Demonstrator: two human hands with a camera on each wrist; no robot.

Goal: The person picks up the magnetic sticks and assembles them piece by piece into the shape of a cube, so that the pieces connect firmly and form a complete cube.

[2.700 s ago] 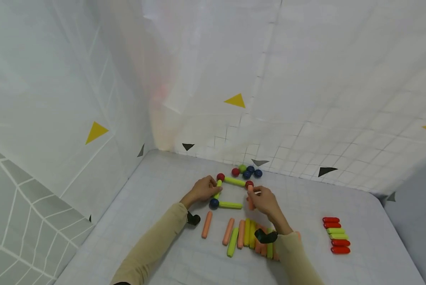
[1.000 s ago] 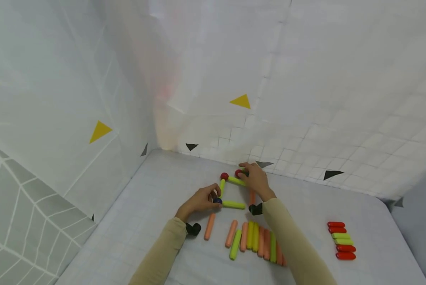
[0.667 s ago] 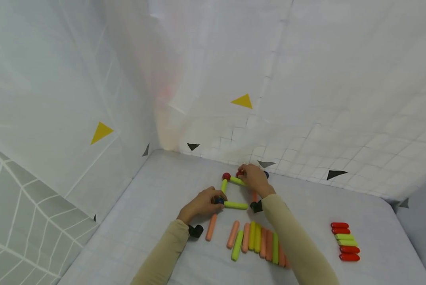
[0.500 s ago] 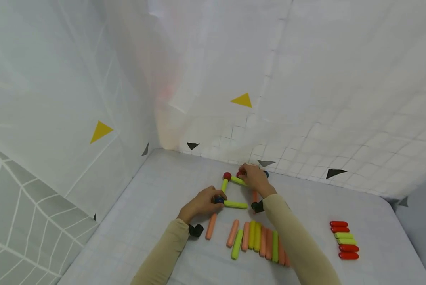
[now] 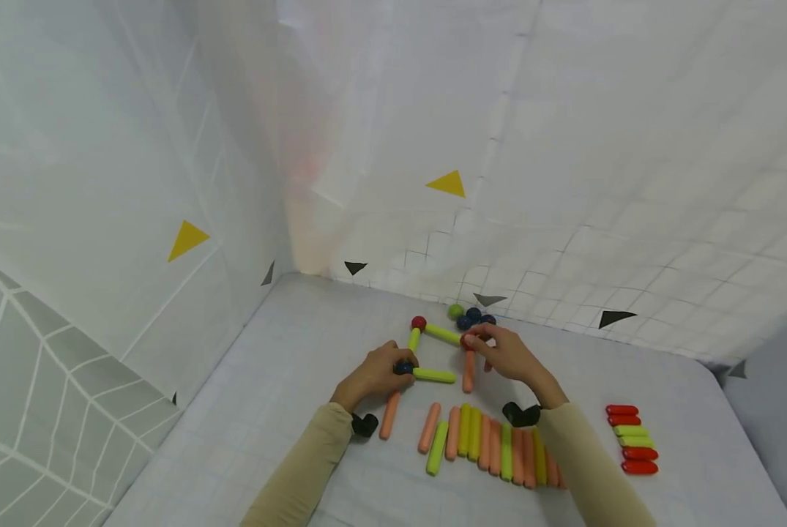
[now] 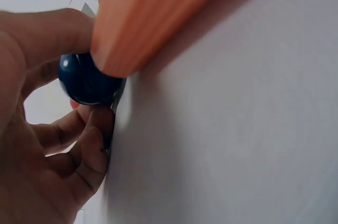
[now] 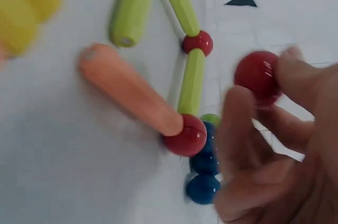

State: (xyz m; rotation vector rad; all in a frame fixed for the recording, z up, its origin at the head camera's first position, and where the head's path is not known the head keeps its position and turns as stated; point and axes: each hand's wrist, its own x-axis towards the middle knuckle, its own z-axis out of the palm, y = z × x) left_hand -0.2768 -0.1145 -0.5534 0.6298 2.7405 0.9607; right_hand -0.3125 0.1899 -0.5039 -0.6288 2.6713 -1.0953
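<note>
My left hand (image 5: 378, 375) grips a dark blue ball (image 6: 87, 78), which sits at the near left corner of a frame of sticks and balls on the table. From that ball a lime green stick (image 5: 434, 375) runs right, and another lime stick (image 5: 414, 339) runs back to a red ball (image 5: 419, 323). A third lime stick (image 7: 191, 82) links this to a second red corner ball (image 7: 185, 135), where an orange stick (image 7: 129, 91) is joined. My right hand (image 5: 508, 355) pinches a loose red ball (image 7: 259, 77) between thumb and fingers, apart from the corner ball.
One green ball (image 5: 455, 311) and several blue balls (image 5: 474, 314) stand near the back wall. Several orange, yellow and lime sticks (image 5: 485, 442) lie in a row in front. Red and lime pieces (image 5: 637, 440) lie at the right. An orange stick (image 5: 389, 416) lies by my left wrist.
My right hand let go of the orange stick, reached to the balls at the back, and came back nearer with a red ball. My left hand moved from the lime stick to the blue ball.
</note>
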